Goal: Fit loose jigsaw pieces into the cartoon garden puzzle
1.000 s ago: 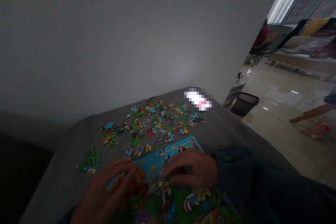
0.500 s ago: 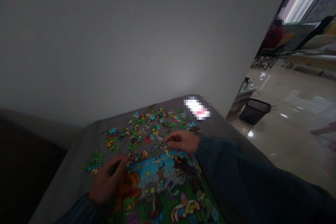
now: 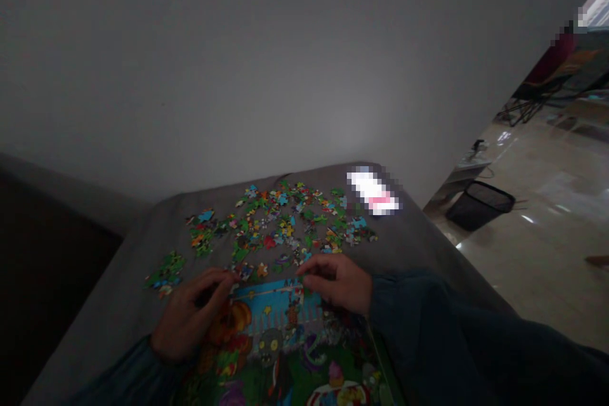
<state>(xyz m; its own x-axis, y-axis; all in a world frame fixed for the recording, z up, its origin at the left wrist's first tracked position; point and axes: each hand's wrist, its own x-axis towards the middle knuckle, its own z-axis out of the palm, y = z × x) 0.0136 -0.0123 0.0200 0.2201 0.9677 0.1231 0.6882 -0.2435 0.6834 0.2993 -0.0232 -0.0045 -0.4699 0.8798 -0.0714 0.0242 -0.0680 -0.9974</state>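
A partly assembled colourful jigsaw puzzle (image 3: 280, 342) lies on a grey table (image 3: 114, 304) right in front of me. My left hand (image 3: 190, 314) rests at the puzzle's upper left corner, fingers curled and pressed on its edge. My right hand (image 3: 337, 282) sits at the puzzle's top edge, fingers pinched together on what may be a small piece; what they hold is too dark to name. Several loose puzzle pieces (image 3: 280, 228) lie scattered just beyond both hands, with a small green cluster (image 3: 164, 269) at the left.
A blurred white and pink object (image 3: 373, 190) lies at the table's far right corner. A plain wall stands behind the table. To the right, a black wastebasket (image 3: 480, 203) stands on a shiny floor, with a chair (image 3: 547, 85) farther back.
My right hand has drawn back from the loose pieces to the puzzle's top edge. The left hand has stayed near the upper left corner. The view has shifted slightly.
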